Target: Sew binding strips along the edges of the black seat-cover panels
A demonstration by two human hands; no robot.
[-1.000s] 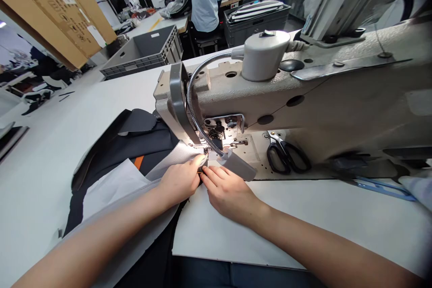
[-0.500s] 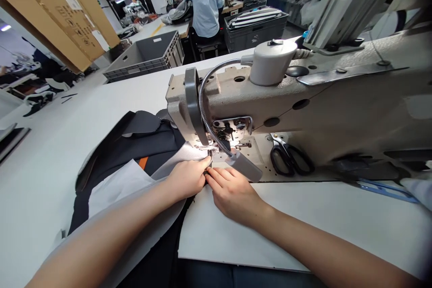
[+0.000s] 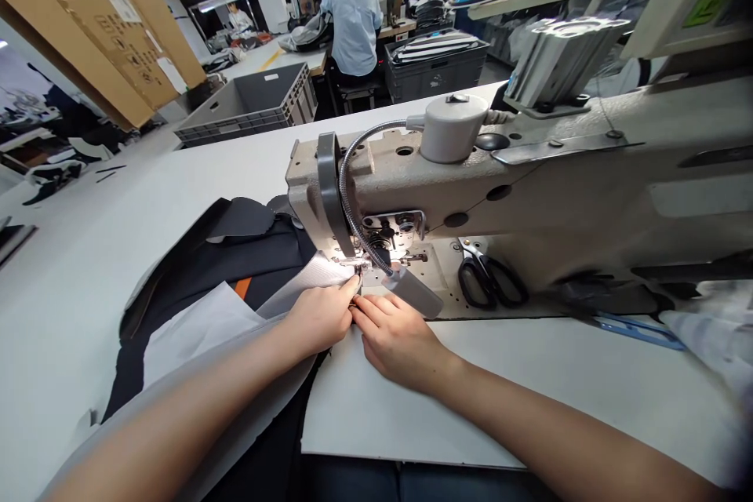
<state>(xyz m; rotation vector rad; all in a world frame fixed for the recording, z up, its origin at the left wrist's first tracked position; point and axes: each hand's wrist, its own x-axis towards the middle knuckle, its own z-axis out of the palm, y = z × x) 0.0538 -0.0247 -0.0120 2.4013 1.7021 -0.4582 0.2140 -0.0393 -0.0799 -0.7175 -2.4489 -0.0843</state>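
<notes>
A dark garment piece with a pale lining and a small orange strip lies left of the sewing machine, its edge running under the needle area. My left hand rests over the lining, thumb stretched towards the presser foot and fingers closed on the fabric edge. Close against it, my right hand has its fingers together, fingertips pinching the same edge just in front of the foot. The fingertips partly hide the edge. A small lamp on a bendy metal neck lights this spot.
Black-handled scissors lie on the machine bed, right of the needle. Farther right is a blue tool. Behind the machine stand a grey crate and a cardboard box. A person in a light blue shirt sits beyond.
The whole view has shifted, so the machine and table appear slightly farther left. Both hands keep almost the same place at the fabric edge by the foot.
</notes>
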